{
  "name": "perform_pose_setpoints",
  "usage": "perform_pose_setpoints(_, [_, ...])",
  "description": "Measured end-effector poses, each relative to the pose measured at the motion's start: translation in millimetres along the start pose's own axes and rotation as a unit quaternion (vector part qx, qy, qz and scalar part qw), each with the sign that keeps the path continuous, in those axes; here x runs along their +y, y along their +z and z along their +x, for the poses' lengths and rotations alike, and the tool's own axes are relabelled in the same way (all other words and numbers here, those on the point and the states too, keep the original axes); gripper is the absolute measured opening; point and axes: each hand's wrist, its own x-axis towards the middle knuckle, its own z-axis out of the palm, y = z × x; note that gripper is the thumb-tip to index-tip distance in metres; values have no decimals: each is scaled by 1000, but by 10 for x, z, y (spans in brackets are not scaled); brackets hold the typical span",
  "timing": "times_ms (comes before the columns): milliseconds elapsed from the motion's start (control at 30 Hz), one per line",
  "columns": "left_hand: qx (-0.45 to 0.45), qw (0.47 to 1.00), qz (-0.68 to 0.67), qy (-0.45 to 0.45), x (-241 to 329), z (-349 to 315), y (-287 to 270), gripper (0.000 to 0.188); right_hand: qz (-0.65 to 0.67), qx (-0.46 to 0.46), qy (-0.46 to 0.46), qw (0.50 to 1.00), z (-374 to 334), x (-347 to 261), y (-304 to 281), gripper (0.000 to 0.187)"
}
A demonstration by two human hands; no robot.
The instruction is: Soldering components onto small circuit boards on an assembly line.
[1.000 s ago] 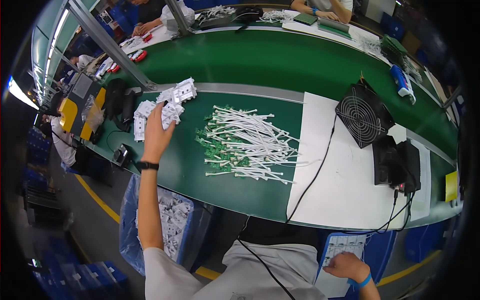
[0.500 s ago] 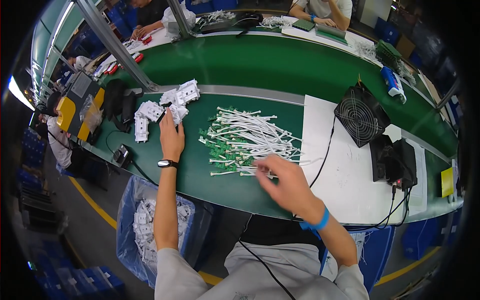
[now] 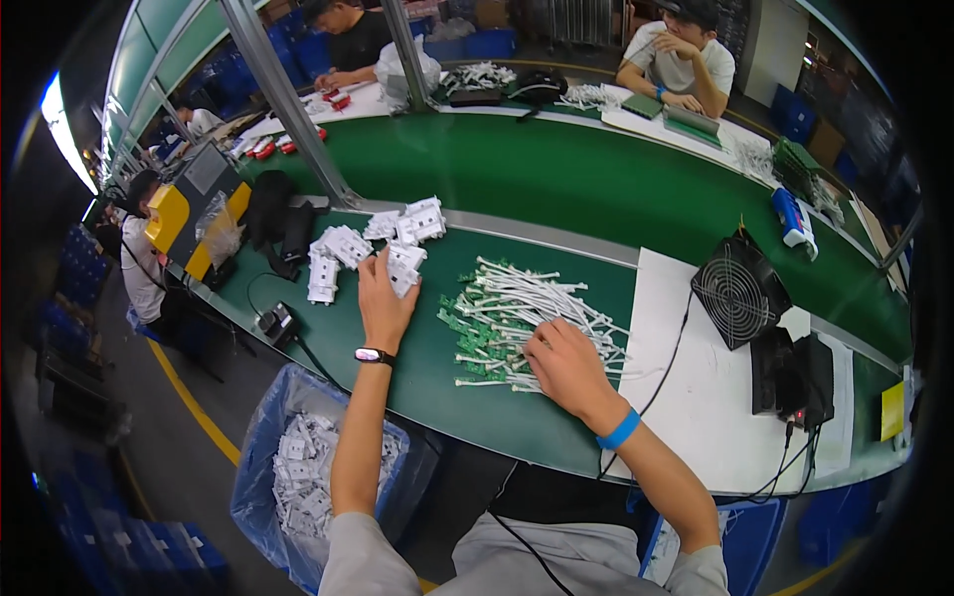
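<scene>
Left hand has its thumb parted from its fingers at a boxy, slotted white plastic housing, one of a small heap left of the cable pile. Right hand is over that pile's near side, fingers curled. Honestly can't tell from up here if either's pinching anything. The pile's thin, bendy white leads with little green boards. Right of it: smooth white sheet, black fan with a round wire grille.
</scene>
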Motion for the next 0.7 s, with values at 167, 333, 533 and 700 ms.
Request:
perform_pose_setpoints(167, [26, 999, -31, 22, 115, 20, -22, 65, 137, 150, 54, 978, 57, -109, -245, 15])
perform_pose_setpoints(333, [52, 998, -23, 4, 132, 32, -43, 67, 270, 365, 143, 879, 36, -144, -480, 8])
perform_pose_setpoints(533, [146, 975, -163, -41, 438, 132, -30, 73, 427, 455, 189, 758, 22, -40, -921, 8])
perform_pose_setpoints(700, [-6, 890, -425, -167, 970, 267, -141, 68, 433, 447, 227, 749, -44, 94, -1085, 9])
